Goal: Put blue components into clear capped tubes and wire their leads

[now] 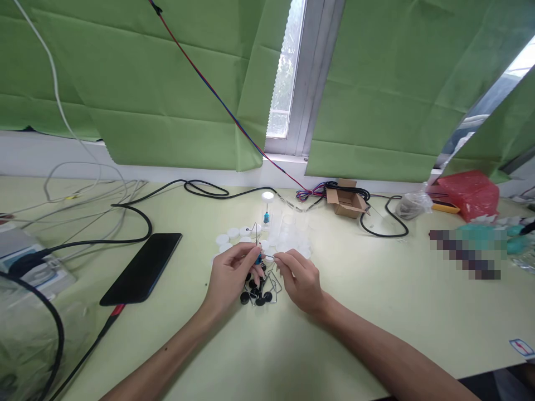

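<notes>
My left hand (229,274) is closed, fingertips pinching a small blue part (258,259) with a thin bent metal wire (256,231) rising from it. My right hand (301,280) pinches a thin metal rod (269,256) whose other end points at the blue part; I cannot tell whether they touch. Under and between the hands lies a pile of black round-headed parts (260,301) with bent metal wires (275,287). Behind the hands stands a clear tube (266,208) with a white top and a similar blue part inside. White round caps (223,239) and translucent pieces (288,236) lie around it.
A black phone (142,270) lies to the left, beside a cable (106,326). Black cord (204,189) runs along the back of the table (355,345). A small open cardboard box (349,206), a clear bag (413,206) and a red bag (470,192) sit at the back right.
</notes>
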The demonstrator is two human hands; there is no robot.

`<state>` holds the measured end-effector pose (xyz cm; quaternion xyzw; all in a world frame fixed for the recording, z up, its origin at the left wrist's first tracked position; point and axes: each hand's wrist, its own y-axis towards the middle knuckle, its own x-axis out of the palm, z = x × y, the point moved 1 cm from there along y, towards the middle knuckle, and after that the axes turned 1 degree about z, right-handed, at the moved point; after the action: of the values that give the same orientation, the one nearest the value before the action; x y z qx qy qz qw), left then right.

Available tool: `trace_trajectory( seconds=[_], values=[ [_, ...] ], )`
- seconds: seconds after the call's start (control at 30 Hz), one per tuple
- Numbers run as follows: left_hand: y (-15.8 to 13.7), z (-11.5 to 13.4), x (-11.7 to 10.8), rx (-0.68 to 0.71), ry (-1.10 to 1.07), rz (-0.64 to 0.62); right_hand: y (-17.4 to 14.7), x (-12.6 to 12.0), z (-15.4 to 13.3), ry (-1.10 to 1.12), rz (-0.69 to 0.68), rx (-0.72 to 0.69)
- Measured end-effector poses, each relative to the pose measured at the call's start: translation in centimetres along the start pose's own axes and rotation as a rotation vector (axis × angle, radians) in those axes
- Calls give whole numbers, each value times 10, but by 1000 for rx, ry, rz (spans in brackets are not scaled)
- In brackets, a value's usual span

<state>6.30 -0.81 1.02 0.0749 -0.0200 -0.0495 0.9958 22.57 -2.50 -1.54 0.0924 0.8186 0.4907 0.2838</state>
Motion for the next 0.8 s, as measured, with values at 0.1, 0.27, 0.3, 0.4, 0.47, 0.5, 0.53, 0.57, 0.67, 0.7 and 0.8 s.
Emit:
trace_trajectory(
  seconds=[0.1,0.27,0.3,0.4,0.47,0.5,0.53,0.57,0.67,0.7,0.8],
  values=[
    [0,0,0,2,12,4,0,0,-1,32,-7,30],
    [-2,2,0,17,38,0,-1,1,-3,132,-3,98],
    [-2,2,0,20,46,3,-1,2,-4,162,-3,133],
    [-2,1,0,35,77,25,-1,4,-7,294,-28,300],
    [-3,-1,0,54,106,41,-2,6,-9,413,-49,443],
    [-3,-2,0,66,121,50,-2,6,-10,472,-59,512],
    [-3,-2,0,77,136,59,-2,7,-11,524,-66,574],
    [-4,-3,0,89,152,66,-2,8,-12,568,-70,628],
    [-4,-4,-1,124,199,78,-1,10,-13,675,-72,744],
    [-4,-4,-1,135,213,79,-1,10,-14,704,-70,770],
    [-5,-5,-1,163,247,86,1,10,-14,764,-69,834]
  ],
)
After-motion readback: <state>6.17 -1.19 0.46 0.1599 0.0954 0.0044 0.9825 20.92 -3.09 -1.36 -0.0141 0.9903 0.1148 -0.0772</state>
